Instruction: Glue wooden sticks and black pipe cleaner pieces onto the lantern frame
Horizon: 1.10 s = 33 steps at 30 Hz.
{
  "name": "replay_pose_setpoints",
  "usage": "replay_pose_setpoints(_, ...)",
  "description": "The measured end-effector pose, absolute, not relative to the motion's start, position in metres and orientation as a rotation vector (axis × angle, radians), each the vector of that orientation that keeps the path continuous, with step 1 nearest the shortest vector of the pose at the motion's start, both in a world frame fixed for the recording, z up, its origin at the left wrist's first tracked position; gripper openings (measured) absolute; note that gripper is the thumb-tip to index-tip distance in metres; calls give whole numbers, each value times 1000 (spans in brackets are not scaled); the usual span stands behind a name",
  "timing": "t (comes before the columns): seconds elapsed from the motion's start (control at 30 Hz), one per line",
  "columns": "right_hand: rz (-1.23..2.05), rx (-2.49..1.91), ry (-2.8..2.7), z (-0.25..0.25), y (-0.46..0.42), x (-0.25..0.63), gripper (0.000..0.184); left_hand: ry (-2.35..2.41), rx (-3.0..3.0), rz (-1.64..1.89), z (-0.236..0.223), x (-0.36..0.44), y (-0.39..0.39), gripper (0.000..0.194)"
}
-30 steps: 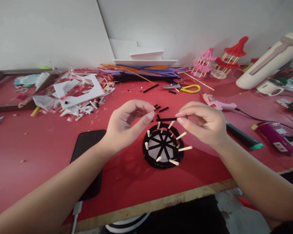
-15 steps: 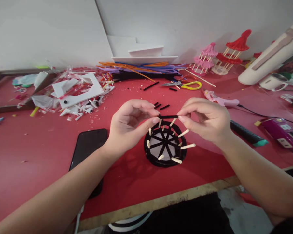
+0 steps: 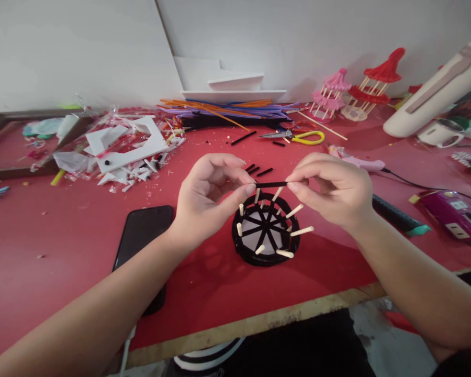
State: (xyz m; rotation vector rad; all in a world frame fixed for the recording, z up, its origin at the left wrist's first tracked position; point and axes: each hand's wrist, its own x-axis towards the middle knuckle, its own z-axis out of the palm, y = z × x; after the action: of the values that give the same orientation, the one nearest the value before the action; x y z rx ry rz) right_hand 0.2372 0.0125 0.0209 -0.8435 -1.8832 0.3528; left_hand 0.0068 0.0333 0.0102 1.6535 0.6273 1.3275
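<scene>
A short black pipe cleaner piece (image 3: 271, 185) is stretched level between my two hands. My left hand (image 3: 215, 196) pinches its left end between thumb and fingertips, and my right hand (image 3: 329, 188) pinches the right end. Just below it, on the table, stands a round black frame (image 3: 266, 260) with a white base, black spokes and several pale wooden sticks (image 3: 302, 231) standing up and leaning outward. The held piece passes in front of the far sticks; whether it touches them I cannot tell. Several more cut black pieces (image 3: 264, 172) lie behind the frame.
A phone (image 3: 143, 235) lies left of the frame. Behind are scissors (image 3: 308, 137), a bundle of coloured pipe cleaners (image 3: 227, 111) and white foam scraps (image 3: 141, 149). To the right lie a pink glue gun (image 3: 361, 161), a dark cutter (image 3: 398, 213) and a purple power strip (image 3: 451, 214).
Both hands have lifted very slightly with the black pipe cleaner piece between them. The frame and the other things stay in place.
</scene>
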Motion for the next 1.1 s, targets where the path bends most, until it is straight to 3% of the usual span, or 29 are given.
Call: replay_pose_setpoints(1.1, 321, -835, -1892, 16, 15, 239, 11, 620, 1686, 1345, 11, 7, 35, 36)
